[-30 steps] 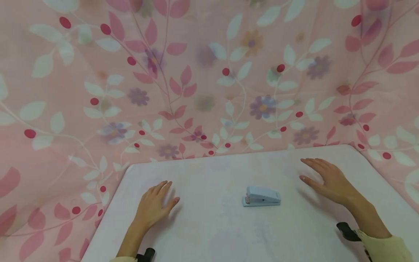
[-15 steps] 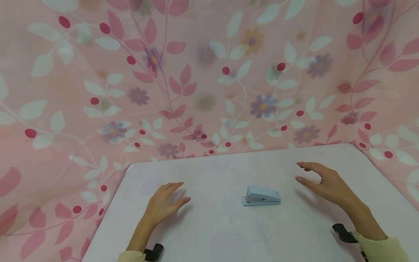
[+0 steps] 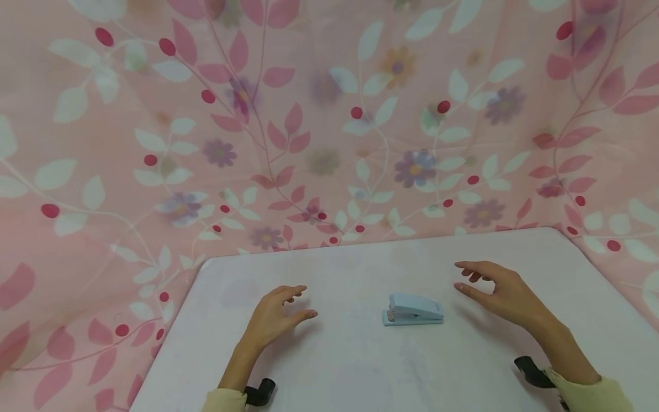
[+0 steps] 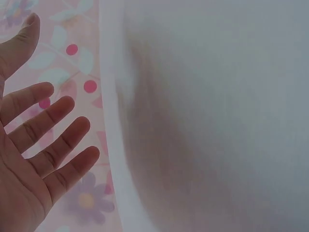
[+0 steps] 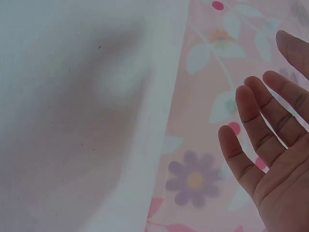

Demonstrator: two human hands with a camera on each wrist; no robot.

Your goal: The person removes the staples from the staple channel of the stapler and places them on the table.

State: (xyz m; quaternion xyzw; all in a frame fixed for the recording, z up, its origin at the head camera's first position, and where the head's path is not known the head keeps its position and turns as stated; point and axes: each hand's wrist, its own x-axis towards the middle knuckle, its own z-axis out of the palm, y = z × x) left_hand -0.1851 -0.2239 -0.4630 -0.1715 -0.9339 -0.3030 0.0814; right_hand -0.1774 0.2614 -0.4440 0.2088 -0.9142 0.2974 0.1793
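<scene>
Stapler [image 3: 413,309]: pale blue, sitting on its base on the white desk [image 3: 355,343], between the two hands and nearer the right one; its end with bare metal is facing the left hand, and nothing is touching it.
Left hand [image 3: 278,315]: hovering above the desk, well apart from the stapler and holding nothing; its fingers [image 4: 41,124] are spreading loosely, the tips bending a little, the thumb pointing towards the stapler.
Right hand [image 3: 496,289]: hovering just off the stapler's other end, also holding nothing; its fingers [image 5: 258,128] are curving slightly, the thumb standing apart from them.
Change over the last second: both hands are drifting inward from the sides, the left one travelling further, and the fingers are bending more than before; the stapler is keeping its spot.
Meaning for the work: space around the stapler is narrowing, though I'm seeing no contact, so handling doesn't seem to be starting yet.
Wrist views: each is showing a bare palm, and the stapler is appearing in neither.
Cloth [image 3: 319,114]: pink and floral, hanging behind the desk.
Wrists: pale sleeves [image 3: 592,395] and black mounts [image 3: 261,392] are showing.
</scene>
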